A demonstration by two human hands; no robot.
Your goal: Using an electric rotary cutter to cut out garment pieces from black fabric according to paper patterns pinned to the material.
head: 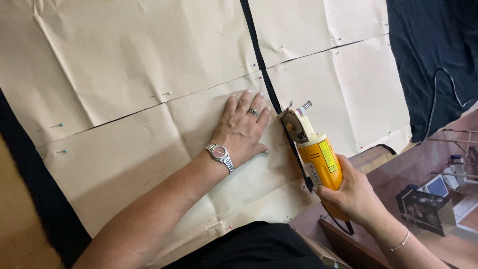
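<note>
On the table, tan paper pattern [124,74] is lying pinned over black fabric [433,55]. Left hand [241,130] is pressing flat on the paper, fingers spread open, gripping nothing, wearing rings and a wristwatch [219,154]. Just right of it, right hand [351,192] is wrapping closed around the yellow electric cutter [318,157], whose blade end is sitting on the dark gap between paper pieces. Pins [60,125] are sticking along the left seam.
</note>
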